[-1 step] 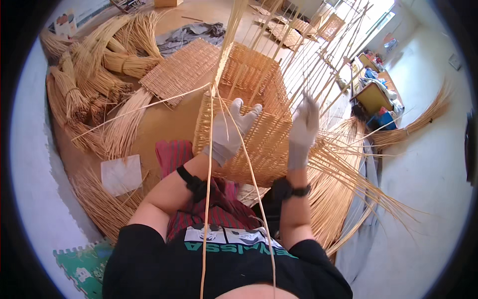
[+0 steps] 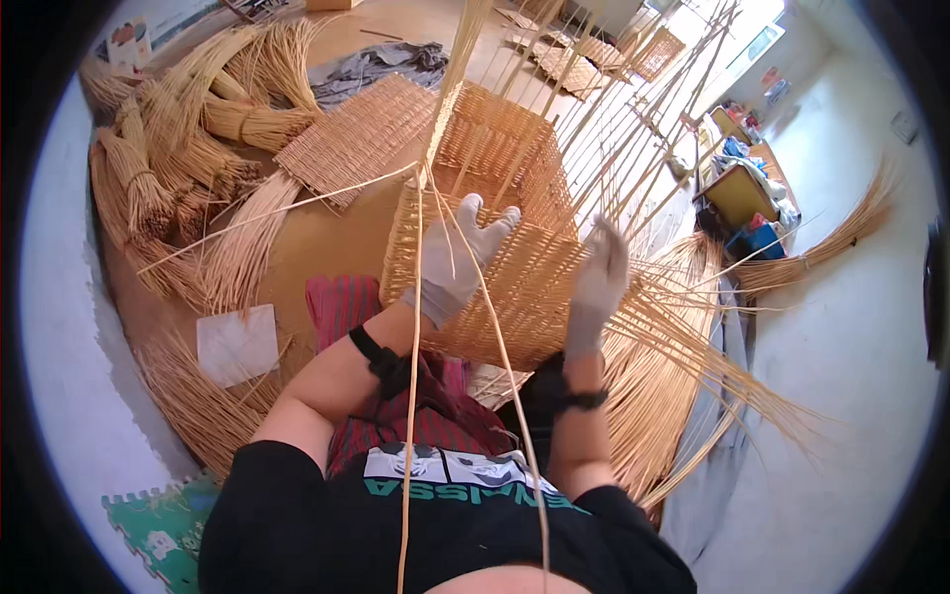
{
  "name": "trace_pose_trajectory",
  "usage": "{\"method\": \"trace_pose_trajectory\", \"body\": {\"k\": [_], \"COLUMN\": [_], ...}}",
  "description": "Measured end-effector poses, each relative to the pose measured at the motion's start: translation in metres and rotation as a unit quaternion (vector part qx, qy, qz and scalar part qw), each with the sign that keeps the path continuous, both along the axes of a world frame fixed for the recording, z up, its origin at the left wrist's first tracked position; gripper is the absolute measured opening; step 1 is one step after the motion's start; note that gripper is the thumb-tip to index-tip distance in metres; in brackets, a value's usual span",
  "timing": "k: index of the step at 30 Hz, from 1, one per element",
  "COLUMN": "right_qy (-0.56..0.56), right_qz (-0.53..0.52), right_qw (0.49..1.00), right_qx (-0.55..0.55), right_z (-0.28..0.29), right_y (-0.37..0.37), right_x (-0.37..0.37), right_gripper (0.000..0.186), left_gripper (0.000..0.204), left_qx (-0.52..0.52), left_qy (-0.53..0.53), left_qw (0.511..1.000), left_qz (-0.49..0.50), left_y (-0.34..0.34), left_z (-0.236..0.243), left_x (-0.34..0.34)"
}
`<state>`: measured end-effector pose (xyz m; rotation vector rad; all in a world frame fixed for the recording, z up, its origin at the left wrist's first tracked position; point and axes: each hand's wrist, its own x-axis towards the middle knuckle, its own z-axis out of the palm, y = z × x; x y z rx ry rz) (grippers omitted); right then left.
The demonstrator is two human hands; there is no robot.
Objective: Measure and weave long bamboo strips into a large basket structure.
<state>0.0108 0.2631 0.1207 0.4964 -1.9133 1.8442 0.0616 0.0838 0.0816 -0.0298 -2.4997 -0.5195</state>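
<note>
A half-woven wicker basket (image 2: 515,287) lies tilted in front of me, its opening facing away, with long bare stakes (image 2: 648,129) rising from its far right side. My left hand (image 2: 457,259), in a pale glove, grips the near wall with its fingertips at the rim. My right hand (image 2: 598,287), gloved too, is at the right end of that wall, fingers stretched upward and close together; I see nothing held in it. Two long loose weaving strands (image 2: 495,327) hang from the basket's left corner over my lap. A third strand (image 2: 287,213) runs off left.
Tied wicker bundles (image 2: 188,129) are heaped at the left, beside a flat woven panel (image 2: 356,139). Loose stalks (image 2: 658,396) spread at my right along the wall (image 2: 841,396). A pale square sheet (image 2: 237,345) lies left of my striped cloth (image 2: 341,312). Cluttered furniture (image 2: 744,198) stands far right.
My right hand has come down and slightly left, toward the basket's right end. My left hand and the basket have hardly moved.
</note>
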Motion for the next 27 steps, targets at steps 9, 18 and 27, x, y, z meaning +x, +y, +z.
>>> {"method": "trace_pose_trajectory", "body": {"k": [9,18,27], "right_qy": [0.179,0.276,-0.158], "right_qz": [0.119,0.183,0.031], "right_qw": [0.956,0.914,0.981], "right_qx": [0.201,0.234,-0.104], "right_z": [-0.030,-0.024,-0.008], "right_y": [-0.059,-0.085,-0.073], "right_x": [0.086,0.086,0.015], "right_gripper": [0.037,0.030,0.028], "left_gripper": [0.042,0.035,0.058], "left_qx": [0.276,0.418,0.337], "left_qy": [0.248,0.012,0.172], "left_qw": [0.928,0.888,0.925], "left_qz": [0.026,-0.192,0.041], "left_y": [-0.054,-0.124,-0.084], "left_z": [-0.028,-0.016,-0.024], "left_x": [0.024,-0.002,-0.014]}}
